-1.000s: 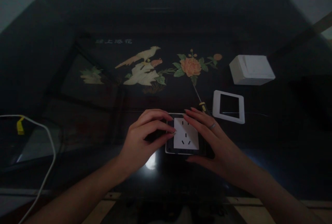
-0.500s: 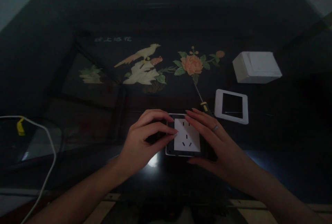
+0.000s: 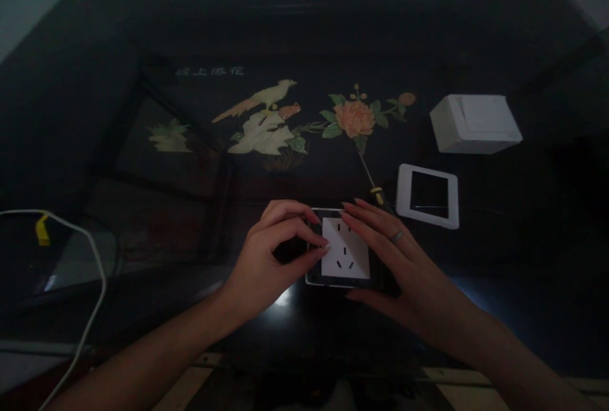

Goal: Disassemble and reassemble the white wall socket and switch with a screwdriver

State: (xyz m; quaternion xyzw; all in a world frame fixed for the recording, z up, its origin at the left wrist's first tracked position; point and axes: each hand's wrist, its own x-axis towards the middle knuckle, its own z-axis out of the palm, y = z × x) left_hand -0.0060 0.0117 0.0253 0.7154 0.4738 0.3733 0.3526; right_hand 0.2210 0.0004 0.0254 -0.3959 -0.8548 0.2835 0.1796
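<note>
A wall socket (image 3: 346,259) with a white slotted centre and a dark surround lies face up near the front of the table. My left hand (image 3: 273,249) is at its left side, thumb and index finger pinched together by the edge of the white part; something tiny and pale may be between the tips, too small to name. Over the socket's right side lies my right hand (image 3: 402,262), fingers on the top edge and thumb along the bottom, gripping it. Beyond that hand a screwdriver (image 3: 377,195) with a yellow and black handle points away, its handle end hidden.
A white square frame (image 3: 404,192) lies right of the screwdriver. Behind it stands a white box-shaped switch (image 3: 476,124). A white cable (image 3: 98,259) with a yellow tag (image 3: 42,230) curves across the left. The dark glossy table (image 3: 304,37) carries a bird-and-flower picture.
The view has shifted slightly, so the things at the right appear farther right. Both hands stay at the socket, with the left fingertips still pinched at its left side.
</note>
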